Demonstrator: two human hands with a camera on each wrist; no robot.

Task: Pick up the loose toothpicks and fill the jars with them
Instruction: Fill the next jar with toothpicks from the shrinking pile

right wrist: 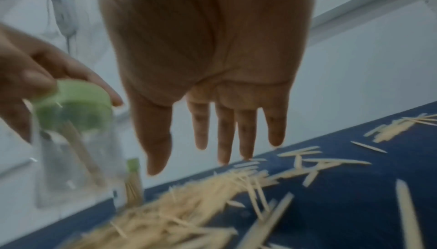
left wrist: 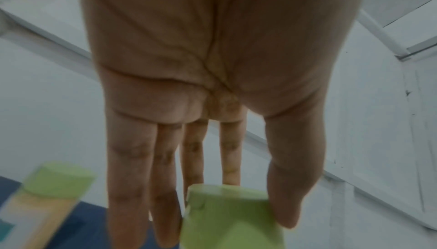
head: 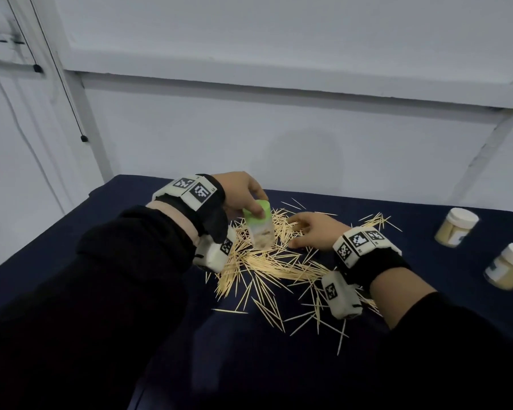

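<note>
Loose toothpicks (head: 267,261) lie in a wide pile on the dark blue table (head: 131,291). My left hand (head: 256,207) grips the green lid (left wrist: 231,215) of a clear jar (head: 261,235), thumb on one side and fingers on the other. The jar tilts over the back of the pile and holds only a few toothpicks (right wrist: 80,152). I cannot tell whether its base touches the pile. My right hand (head: 292,233) hovers open just right of the jar, fingers spread above the toothpicks (right wrist: 189,206), holding nothing.
Two white-lidded jars (head: 456,227) (head: 508,270) full of toothpicks stand at the table's right edge. Another green-lidded jar (left wrist: 47,197) packed with toothpicks stands beyond the left hand. Stray toothpicks (head: 308,318) reach toward the front. A white wall lies close behind the table.
</note>
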